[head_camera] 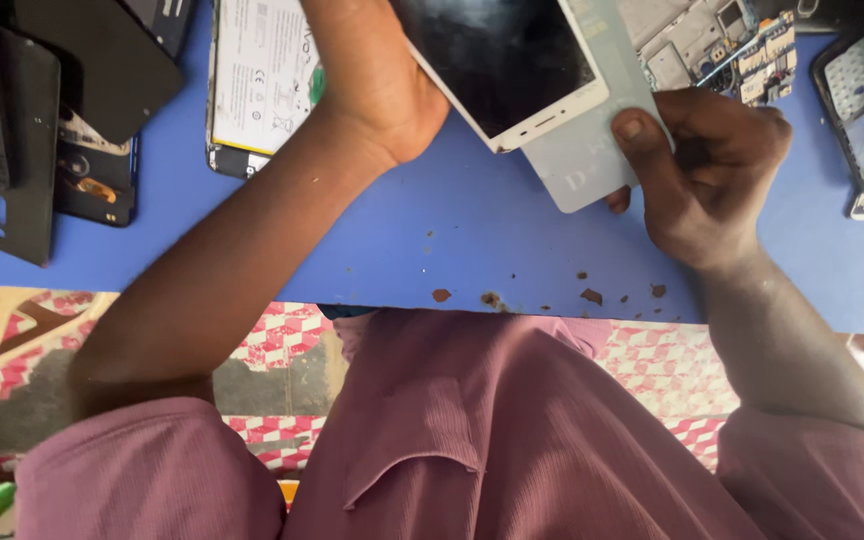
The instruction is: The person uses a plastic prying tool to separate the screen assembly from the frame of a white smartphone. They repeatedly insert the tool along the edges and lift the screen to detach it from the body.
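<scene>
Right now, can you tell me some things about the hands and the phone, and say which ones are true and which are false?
1. The left hand holds a white phone. True.
2. The right hand pinches a pale card against the phone's edge. True.
3. The table is red. False: it is blue, with chipped spots near its front edge.
4. The phone's screen is lit up. False: it is dark.
5. An opened phone with its battery showing lies beyond the left hand. True.
6. The right hand holds a screwdriver. False: it holds only the card.
</scene>
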